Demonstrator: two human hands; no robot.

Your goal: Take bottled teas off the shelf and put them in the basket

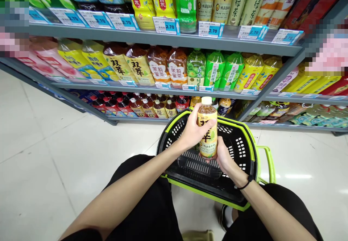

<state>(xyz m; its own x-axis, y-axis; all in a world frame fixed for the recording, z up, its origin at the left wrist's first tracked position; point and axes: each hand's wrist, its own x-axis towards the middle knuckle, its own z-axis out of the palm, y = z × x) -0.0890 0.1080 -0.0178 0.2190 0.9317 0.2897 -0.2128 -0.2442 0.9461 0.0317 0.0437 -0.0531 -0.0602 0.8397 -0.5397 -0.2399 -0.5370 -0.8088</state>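
Note:
Both of my hands hold one drink bottle upright over a shopping basket. The bottle has a white cap, a yellow label with dark characters and brown liquid inside. My left hand wraps its upper left side, with the thumb across the label. My right hand grips the lower right side, and its fingers are mostly hidden behind and under the bottle. Below them is the black shopping basket with a lime-green rim and slotted walls. The bottle and my hands cover part of the basket's inside.
Ahead stands a grey store shelf with rows of bottled drinks and price tags. Similar yellow-label bottles are on the middle row. The basket's green handle sticks out to the right. Pale floor tiles extend at left.

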